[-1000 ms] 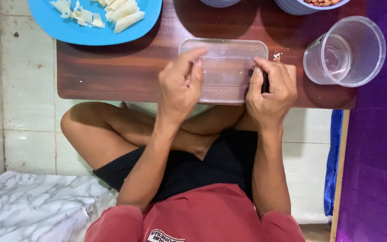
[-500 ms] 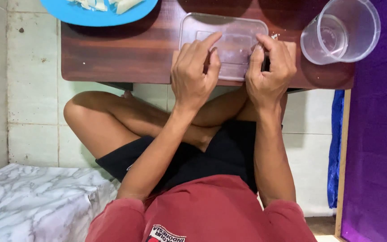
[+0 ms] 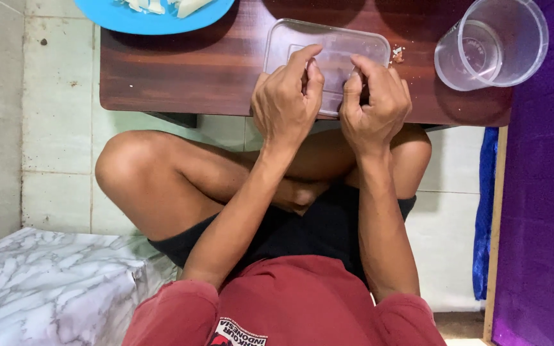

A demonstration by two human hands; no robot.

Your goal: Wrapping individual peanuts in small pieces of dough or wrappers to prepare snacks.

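Hands first: I have my left hand [image 3: 285, 106] and right hand [image 3: 374, 109] side by side on the near edge of a clear rectangular plastic container [image 3: 328, 54], which lies flat on the dark wooden tabletop [image 3: 187, 74]. Both hands have their fingers [image 3: 306, 64] curled down onto the container's near rim, pressing on it; the left index finger stretches further over its flat top, and the right fingers are bent tight at the knuckles. Whether either hand truly grips the rim or only presses it, I cannot tell (the fingertips hide the edge).

Just beyond the container's right corner lie a few small crumbs [image 3: 397, 54]. Further right of the container, well apart, stands a clear round plastic cup [image 3: 492, 41] lying open toward me, with a smaller one nested inside. Left of the container, at the tabletop's far edge, is a blue plate [image 3: 129, 16] carrying pale cut pieces. Below the container, past the tabletop's near edge, my crossed bare legs rest over a tiled floor [image 3: 52, 128].
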